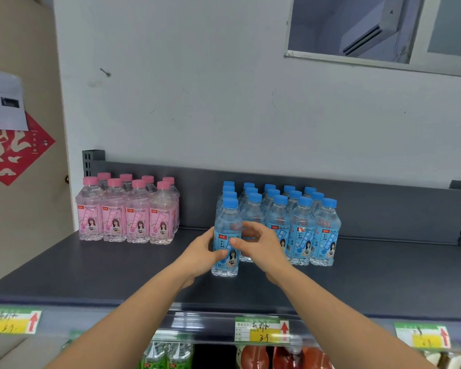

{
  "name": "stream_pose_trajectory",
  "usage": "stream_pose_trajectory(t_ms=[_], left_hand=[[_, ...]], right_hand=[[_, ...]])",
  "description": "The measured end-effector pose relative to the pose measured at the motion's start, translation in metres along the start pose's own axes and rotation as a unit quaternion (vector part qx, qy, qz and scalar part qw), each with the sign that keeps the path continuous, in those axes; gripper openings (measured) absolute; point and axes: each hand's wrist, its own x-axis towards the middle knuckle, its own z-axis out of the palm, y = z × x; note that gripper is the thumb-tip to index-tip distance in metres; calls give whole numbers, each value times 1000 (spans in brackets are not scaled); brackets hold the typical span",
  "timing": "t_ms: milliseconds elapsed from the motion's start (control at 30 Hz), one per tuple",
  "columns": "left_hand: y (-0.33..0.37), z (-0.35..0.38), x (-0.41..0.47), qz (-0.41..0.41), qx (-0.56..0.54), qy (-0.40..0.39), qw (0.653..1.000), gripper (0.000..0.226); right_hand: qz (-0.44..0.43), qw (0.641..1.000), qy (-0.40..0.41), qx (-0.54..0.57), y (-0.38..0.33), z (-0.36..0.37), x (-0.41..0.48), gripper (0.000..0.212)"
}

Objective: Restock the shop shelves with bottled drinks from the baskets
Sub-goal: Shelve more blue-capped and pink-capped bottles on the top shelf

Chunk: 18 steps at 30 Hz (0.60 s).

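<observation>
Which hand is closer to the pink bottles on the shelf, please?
Left. The left hand holds the front blue bottle on the side facing the pink bottles; the right hand holds its opposite side, farther from them.

Upright blue-capped bottle (227, 218), front-left of blue-capped rows (301, 227), well apart from pink-capped bottles (125, 211), on grey shelf (91, 272).

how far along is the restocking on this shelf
Done: pink peach sodas and rows of blue-capped bottles stand on the shelf. In hand: the left hand and right hand hold one blue bottle at the front of the leftmost row. Left: bare shelf between the groups; baskets out of view.
</observation>
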Motion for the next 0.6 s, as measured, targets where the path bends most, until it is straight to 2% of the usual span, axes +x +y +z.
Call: stream_pose_trajectory(t_ms=[100, 233, 333, 500, 600], left_hand=[[-3, -1, 0, -7, 34, 3, 999, 55], [-2, 1, -4, -11, 76, 15, 997, 52], [0, 5, -12, -15, 144, 67, 987, 48], [21, 28, -45, 3, 194, 128, 973, 37], [30, 55, -72, 21, 224, 151, 963, 46]], right_hand=[[18, 1000, -8, 4, 2, 1, 0, 41], [22, 999, -16, -39, -5, -3, -5, 41], [20, 995, -2, -99, -2, -13, -20, 44], [-61, 978, -11, -198, 4, -47, -70, 32], [-91, 965, -10, -246, 6, -69, -108, 25]])
